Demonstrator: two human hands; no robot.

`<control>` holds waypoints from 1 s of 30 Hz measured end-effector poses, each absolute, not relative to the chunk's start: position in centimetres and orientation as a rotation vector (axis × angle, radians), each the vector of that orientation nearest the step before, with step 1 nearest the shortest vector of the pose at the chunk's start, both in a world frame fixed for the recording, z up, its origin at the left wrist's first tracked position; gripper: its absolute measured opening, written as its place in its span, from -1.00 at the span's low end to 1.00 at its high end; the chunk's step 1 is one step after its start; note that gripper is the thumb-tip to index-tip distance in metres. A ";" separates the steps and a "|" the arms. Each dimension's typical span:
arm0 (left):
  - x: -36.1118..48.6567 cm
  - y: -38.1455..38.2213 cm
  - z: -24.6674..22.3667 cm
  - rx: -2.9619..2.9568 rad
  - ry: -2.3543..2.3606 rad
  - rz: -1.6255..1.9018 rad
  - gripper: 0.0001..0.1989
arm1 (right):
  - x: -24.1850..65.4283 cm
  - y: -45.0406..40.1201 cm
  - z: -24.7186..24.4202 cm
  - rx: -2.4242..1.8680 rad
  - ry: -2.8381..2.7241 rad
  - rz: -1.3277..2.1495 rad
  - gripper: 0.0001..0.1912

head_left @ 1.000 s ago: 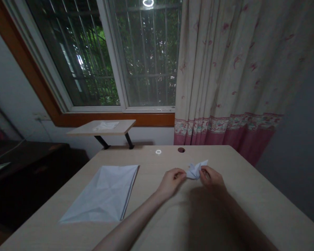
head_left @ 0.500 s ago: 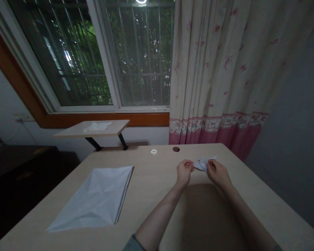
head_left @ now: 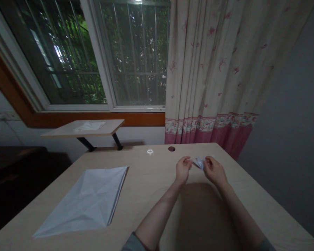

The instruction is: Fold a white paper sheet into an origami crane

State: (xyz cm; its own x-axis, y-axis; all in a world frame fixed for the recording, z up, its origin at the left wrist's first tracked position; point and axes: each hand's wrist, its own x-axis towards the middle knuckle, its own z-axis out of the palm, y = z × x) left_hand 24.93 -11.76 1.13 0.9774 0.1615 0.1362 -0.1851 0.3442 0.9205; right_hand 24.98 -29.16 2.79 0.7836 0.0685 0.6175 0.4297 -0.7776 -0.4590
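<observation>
Between my two hands, above the far right part of the desk, is a small white origami figure [head_left: 199, 163] with pointed flaps. My left hand [head_left: 182, 170] pinches its left tip between thumb and fingers. On the other side, my right hand [head_left: 215, 170] has its fingers closed on the figure's right part and hides some of it. The figure's exact shape is too small to make out. To the left of my arms, a stack of creased white paper sheets [head_left: 87, 200] lies flat on the desk.
The pale wooden desk [head_left: 141, 181] has a round cable hole [head_left: 171, 149] near its back edge. A small raised shelf [head_left: 108, 129] at the back left carries crumpled white paper [head_left: 90, 126]. Behind stand a barred window [head_left: 138, 69] and a floral curtain [head_left: 199, 87].
The view has shifted slightly, so the room sits further left. Both hands keep hold of the origami figure, which is turned a little and shows less between them.
</observation>
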 end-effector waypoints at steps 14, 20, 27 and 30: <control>24.6 -10.9 0.7 1.189 -0.032 0.287 -0.53 | 24.6 -28.7 3.5 -2.321 -0.285 -1.011 -0.64; 23.1 -9.0 2.3 1.163 -0.029 0.302 -0.50 | 23.5 -27.0 4.8 -2.319 -0.453 -1.185 -0.70; 19.4 -5.7 5.5 1.207 -0.011 0.344 -0.53 | 21.6 -23.8 5.4 -2.333 -0.735 -1.453 -0.81; 17.0 -3.7 6.6 1.247 0.011 0.390 -0.57 | 20.7 -21.9 4.7 -2.288 -0.867 -1.399 -0.82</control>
